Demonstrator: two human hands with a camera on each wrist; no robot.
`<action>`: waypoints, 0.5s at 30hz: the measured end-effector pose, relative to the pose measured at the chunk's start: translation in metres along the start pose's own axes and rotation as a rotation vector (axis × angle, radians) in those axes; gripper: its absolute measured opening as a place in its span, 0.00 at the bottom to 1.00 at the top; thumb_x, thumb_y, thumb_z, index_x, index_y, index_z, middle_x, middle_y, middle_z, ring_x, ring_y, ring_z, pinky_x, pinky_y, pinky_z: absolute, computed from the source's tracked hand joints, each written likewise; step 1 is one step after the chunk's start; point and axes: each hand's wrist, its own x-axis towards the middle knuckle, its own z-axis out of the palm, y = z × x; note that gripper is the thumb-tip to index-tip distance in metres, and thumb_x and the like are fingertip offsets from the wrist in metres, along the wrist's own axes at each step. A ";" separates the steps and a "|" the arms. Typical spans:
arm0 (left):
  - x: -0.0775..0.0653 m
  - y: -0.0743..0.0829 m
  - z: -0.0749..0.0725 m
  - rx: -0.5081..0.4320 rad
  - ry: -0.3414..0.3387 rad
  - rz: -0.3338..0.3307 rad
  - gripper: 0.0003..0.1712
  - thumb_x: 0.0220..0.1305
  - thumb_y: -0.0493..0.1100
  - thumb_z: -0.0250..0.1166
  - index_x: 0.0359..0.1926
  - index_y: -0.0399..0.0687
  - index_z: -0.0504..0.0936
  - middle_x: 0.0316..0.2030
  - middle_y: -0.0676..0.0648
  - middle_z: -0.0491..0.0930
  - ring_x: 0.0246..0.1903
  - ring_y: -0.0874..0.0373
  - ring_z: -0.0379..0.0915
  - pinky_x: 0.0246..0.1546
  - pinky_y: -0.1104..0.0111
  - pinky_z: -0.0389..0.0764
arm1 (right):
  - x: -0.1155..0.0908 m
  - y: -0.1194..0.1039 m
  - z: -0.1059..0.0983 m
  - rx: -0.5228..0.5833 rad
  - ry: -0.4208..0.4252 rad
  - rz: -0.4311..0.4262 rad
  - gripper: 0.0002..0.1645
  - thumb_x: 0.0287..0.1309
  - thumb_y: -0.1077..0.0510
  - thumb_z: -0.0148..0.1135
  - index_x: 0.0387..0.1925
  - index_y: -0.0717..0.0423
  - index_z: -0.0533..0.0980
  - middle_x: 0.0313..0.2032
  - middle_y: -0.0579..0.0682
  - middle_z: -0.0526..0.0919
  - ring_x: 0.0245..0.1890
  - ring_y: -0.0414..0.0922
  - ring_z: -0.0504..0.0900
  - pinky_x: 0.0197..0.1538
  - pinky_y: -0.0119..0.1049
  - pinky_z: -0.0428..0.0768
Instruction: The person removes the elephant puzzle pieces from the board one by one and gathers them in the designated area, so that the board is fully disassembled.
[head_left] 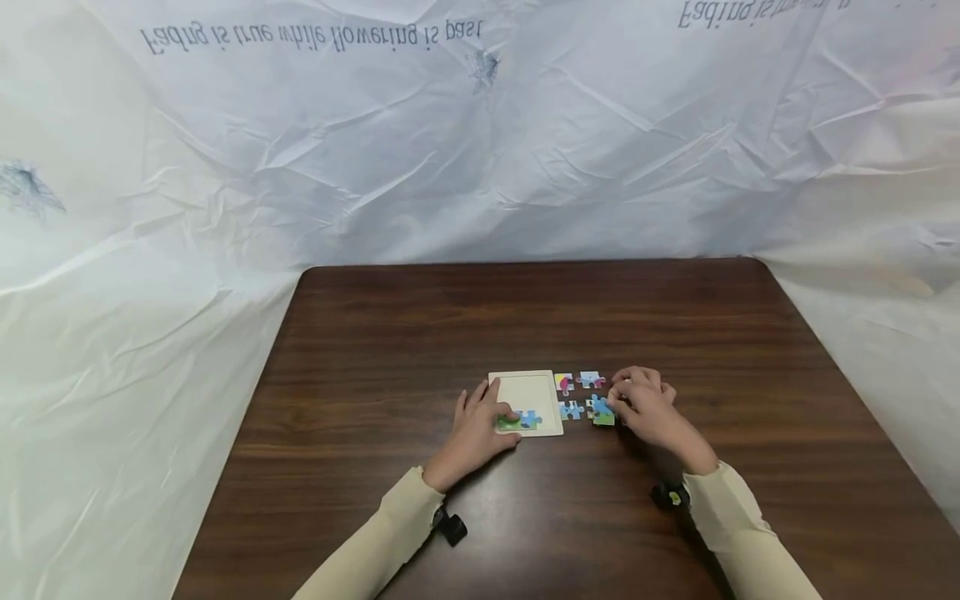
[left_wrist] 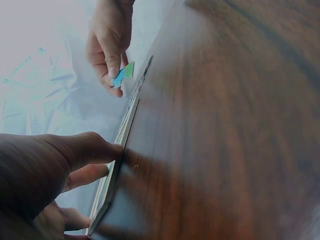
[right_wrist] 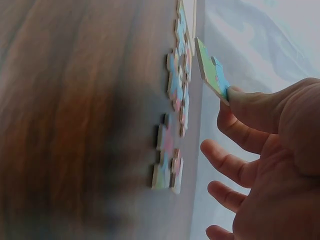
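My left hand [head_left: 474, 425] holds the near left corner of a pale wooden puzzle tray [head_left: 557, 404]. Its thumb lies along the near edge, and the index finger reaches over the rim onto joined green and blue puzzle pieces [head_left: 529, 419] in the tray's near part. To the right, my right hand [head_left: 647, 406] pinches a green and blue puzzle piece [right_wrist: 211, 67] between thumb and forefinger. The right wrist view shows that piece tilted above the table, its other fingers loosely bent. Beneath and beside it lie loose puzzle pieces [head_left: 591, 379], partly hidden by the held one.
More loose pieces [right_wrist: 161, 175] lie flat on the dark wooden table [head_left: 390, 350], right of the tray. White printed sheeting [head_left: 465, 183] hangs behind the table and along its sides. A small black device [head_left: 452, 527] is strapped to each wrist.
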 end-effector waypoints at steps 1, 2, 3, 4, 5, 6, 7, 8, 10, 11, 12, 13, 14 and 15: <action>0.000 0.000 0.000 -0.003 -0.002 -0.002 0.08 0.59 0.47 0.76 0.38 0.53 0.88 0.74 0.34 0.57 0.75 0.35 0.46 0.69 0.35 0.39 | -0.001 0.002 0.000 -0.005 -0.004 0.006 0.17 0.70 0.66 0.58 0.24 0.49 0.73 0.56 0.69 0.72 0.62 0.71 0.55 0.52 0.75 0.47; 0.000 0.000 0.001 -0.007 -0.005 -0.005 0.08 0.59 0.47 0.76 0.38 0.53 0.88 0.74 0.34 0.57 0.75 0.35 0.46 0.69 0.35 0.39 | -0.003 0.003 -0.001 -0.009 -0.007 0.013 0.17 0.70 0.66 0.58 0.24 0.49 0.73 0.56 0.69 0.72 0.62 0.71 0.55 0.53 0.76 0.47; 0.000 0.001 0.001 -0.009 -0.007 -0.006 0.08 0.59 0.47 0.76 0.38 0.53 0.88 0.74 0.34 0.57 0.75 0.36 0.46 0.69 0.35 0.39 | -0.004 0.005 -0.001 -0.013 -0.012 0.019 0.17 0.70 0.65 0.58 0.24 0.49 0.72 0.56 0.69 0.72 0.62 0.72 0.54 0.53 0.76 0.47; 0.000 0.001 0.001 -0.013 -0.009 -0.007 0.08 0.59 0.47 0.76 0.38 0.53 0.88 0.74 0.34 0.57 0.75 0.36 0.45 0.69 0.35 0.38 | -0.006 0.006 -0.001 -0.018 -0.014 0.026 0.17 0.71 0.65 0.58 0.24 0.49 0.72 0.56 0.69 0.71 0.62 0.72 0.54 0.53 0.76 0.47; 0.000 0.001 0.001 -0.013 -0.009 -0.006 0.08 0.59 0.47 0.76 0.38 0.53 0.88 0.74 0.34 0.57 0.75 0.36 0.45 0.69 0.35 0.38 | -0.007 0.007 -0.002 -0.021 -0.018 0.032 0.17 0.71 0.65 0.58 0.24 0.49 0.72 0.56 0.69 0.71 0.62 0.72 0.54 0.53 0.76 0.47; 0.000 0.001 0.002 -0.011 -0.008 -0.004 0.08 0.59 0.47 0.76 0.38 0.53 0.88 0.74 0.34 0.57 0.75 0.36 0.45 0.69 0.35 0.39 | -0.009 0.009 -0.002 -0.024 -0.020 0.037 0.17 0.71 0.65 0.58 0.24 0.49 0.72 0.56 0.69 0.71 0.62 0.72 0.54 0.53 0.76 0.47; 0.000 0.001 0.002 -0.007 -0.005 -0.001 0.08 0.59 0.47 0.76 0.38 0.53 0.88 0.74 0.34 0.57 0.75 0.36 0.45 0.69 0.35 0.39 | -0.010 0.010 -0.003 -0.025 -0.021 0.038 0.17 0.71 0.65 0.58 0.24 0.49 0.72 0.56 0.68 0.71 0.62 0.72 0.54 0.53 0.77 0.47; 0.000 0.000 0.002 -0.005 -0.005 -0.001 0.08 0.59 0.47 0.76 0.38 0.53 0.88 0.74 0.34 0.57 0.75 0.36 0.45 0.69 0.35 0.39 | -0.011 0.010 -0.003 -0.023 -0.022 0.040 0.17 0.71 0.65 0.58 0.24 0.49 0.72 0.56 0.68 0.71 0.62 0.72 0.54 0.53 0.77 0.47; 0.001 0.000 0.002 -0.001 -0.002 0.001 0.08 0.59 0.46 0.76 0.38 0.53 0.88 0.74 0.34 0.57 0.75 0.36 0.46 0.69 0.35 0.39 | -0.013 0.012 -0.004 -0.026 -0.026 0.043 0.16 0.71 0.65 0.58 0.25 0.49 0.73 0.56 0.68 0.70 0.62 0.73 0.54 0.52 0.76 0.48; 0.001 -0.001 0.001 0.001 0.000 0.002 0.08 0.59 0.47 0.76 0.38 0.53 0.88 0.74 0.34 0.57 0.75 0.36 0.46 0.69 0.35 0.39 | -0.014 0.013 -0.004 -0.025 -0.029 0.043 0.16 0.71 0.65 0.58 0.25 0.49 0.73 0.56 0.68 0.70 0.62 0.73 0.53 0.51 0.76 0.49; 0.001 -0.001 0.001 0.000 -0.001 0.002 0.08 0.59 0.47 0.76 0.38 0.53 0.88 0.74 0.34 0.57 0.75 0.36 0.45 0.69 0.35 0.39 | -0.015 0.013 -0.005 -0.025 -0.031 0.044 0.16 0.71 0.65 0.58 0.25 0.49 0.73 0.57 0.69 0.70 0.62 0.73 0.53 0.51 0.75 0.50; 0.001 -0.002 0.001 -0.002 -0.001 0.003 0.08 0.59 0.47 0.76 0.38 0.53 0.88 0.74 0.33 0.57 0.75 0.36 0.45 0.69 0.35 0.39 | -0.016 0.014 -0.005 -0.024 -0.034 0.044 0.16 0.71 0.65 0.58 0.25 0.49 0.73 0.57 0.69 0.69 0.62 0.73 0.53 0.51 0.75 0.50; 0.001 -0.002 0.001 0.000 -0.001 0.000 0.08 0.59 0.47 0.76 0.38 0.53 0.88 0.74 0.34 0.57 0.75 0.36 0.45 0.69 0.35 0.39 | -0.017 0.014 -0.006 -0.025 -0.037 0.044 0.16 0.71 0.65 0.58 0.25 0.49 0.73 0.57 0.70 0.69 0.62 0.73 0.53 0.51 0.75 0.50; 0.001 -0.002 0.001 0.001 -0.001 -0.001 0.08 0.59 0.47 0.76 0.38 0.53 0.88 0.74 0.34 0.57 0.76 0.36 0.45 0.69 0.35 0.39 | -0.018 0.015 -0.006 -0.026 -0.040 0.044 0.16 0.70 0.65 0.58 0.25 0.49 0.73 0.57 0.70 0.69 0.62 0.73 0.53 0.51 0.75 0.50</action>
